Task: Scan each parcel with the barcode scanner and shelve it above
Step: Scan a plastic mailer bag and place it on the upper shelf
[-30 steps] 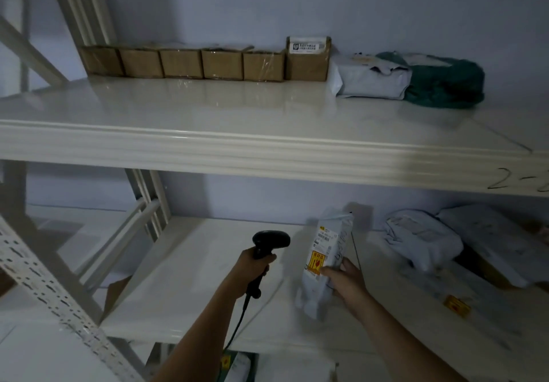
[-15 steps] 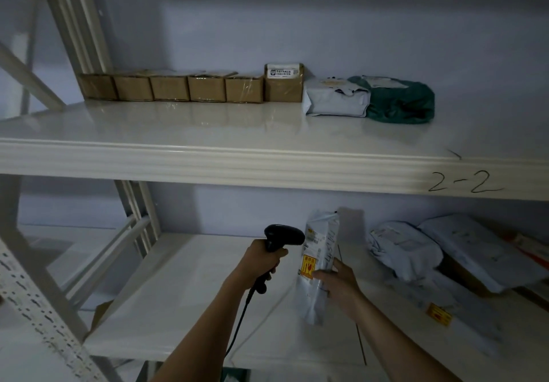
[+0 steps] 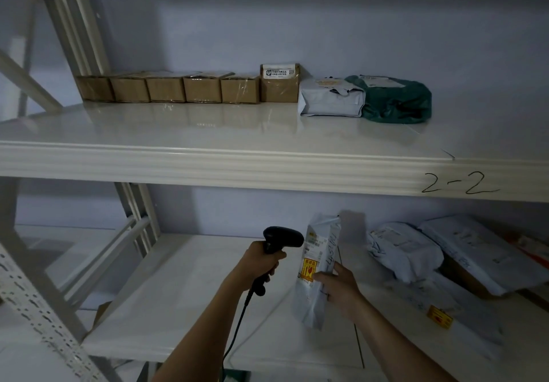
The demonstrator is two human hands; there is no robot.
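My left hand [image 3: 260, 265] grips the handle of a black barcode scanner [image 3: 280, 239], whose head points right at a white bag parcel [image 3: 319, 265]. My right hand [image 3: 338, 288] holds that parcel upright over the lower shelf [image 3: 178, 292], fingers curled round its edge. The parcel's label and a yellow sticker face the scanner, a few centimetres away. The upper shelf [image 3: 208, 161], marked "2-2", carries a row of several brown boxes [image 3: 184, 88], a white bag [image 3: 331, 99] and a green bag [image 3: 395, 100].
Several white bag parcels [image 3: 416, 253] lie piled at the right of the lower shelf. A slanted perforated post [image 3: 38, 307] stands at the lower left, and upright posts [image 3: 136, 212] rise behind. The scanner's cable [image 3: 237, 328] hangs down.
The view has tilted up, showing more of the upper shelf. The parcel and scanner have stayed close together, with the parcel turned slightly more upright.
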